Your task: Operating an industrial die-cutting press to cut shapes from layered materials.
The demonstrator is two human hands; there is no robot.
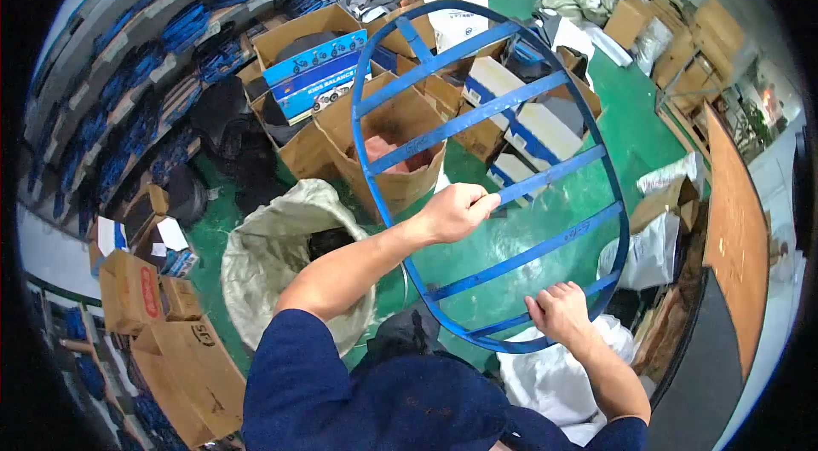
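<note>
A large blue oval frame (554,173) with several flat crossbars is held up tilted in front of me. Handwritten marks show on some of its bars. My left hand (460,213) is closed round the left part of a middle crossbar, thumb on top. Lower down, my right hand (561,312) grips the frame by its lowest crossbar near the right rim, fingers curled. Through the gaps in the frame I see the green floor and cardboard boxes. An open woven sack (256,268) stands left of my left forearm, with something dark inside.
Shelves (128,67) stacked with blue-edged pieces line the left. Open cardboard boxes (328,140) stand ahead, one with a blue printed panel (315,76). More cartons (204,374) sit at lower left. A white bag (554,383) lies below my right hand; a wooden board (734,238) leans at right.
</note>
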